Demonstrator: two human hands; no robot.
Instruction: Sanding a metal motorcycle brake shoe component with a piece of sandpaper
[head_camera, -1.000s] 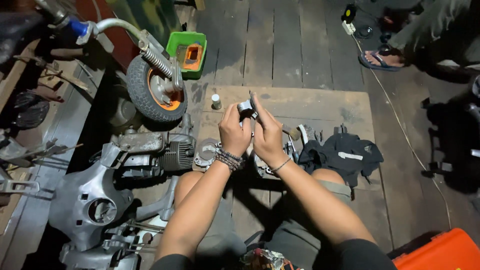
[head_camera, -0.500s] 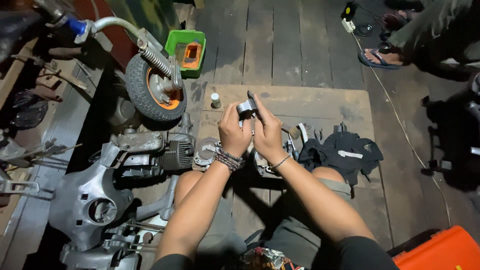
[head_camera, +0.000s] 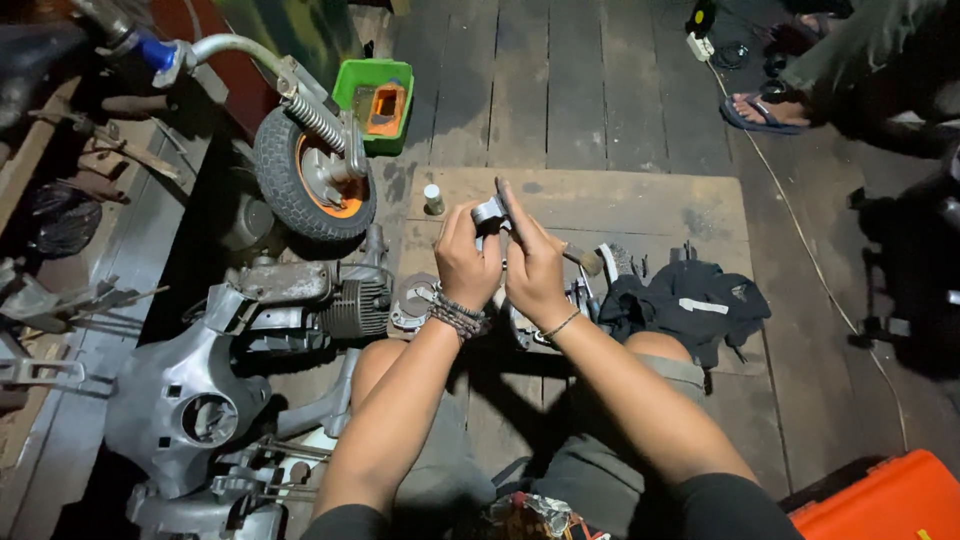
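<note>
Two hands, one small metal part, and almost nothing has moved over the last second. We've got our left hand (head_camera: 468, 262) and right hand (head_camera: 535, 268) raised together above the plywood board (head_camera: 640, 205) on the plank floor. Both sets of fingers are curled shut around the small silvery part (head_camera: 488, 211), the left cradling it from the side, the right pinching a dark thin piece that sticks up beside it. Compared with a moment ago the hands sit in nearly the same spot over the board; the grip looks the same, maybe a slight twist of the wrists, so we'd guess it's still fiddly fitting or inspecting work rather than a new step.

Around the board: a small white-capped bottle (head_camera: 434, 199) stands just beyond the hands, a brush (head_camera: 592, 261) lies right of them, and a black cloth (head_camera: 690, 302) is further right. Left of the board sit the stripped scooter engine (head_camera: 320, 300), the orange-rimmed wheel (head_camera: 315, 185) and a green tray (head_camera: 378, 100). Someone else's sandalled foot (head_camera: 762, 110) rests well beyond the board's far right corner.
</note>
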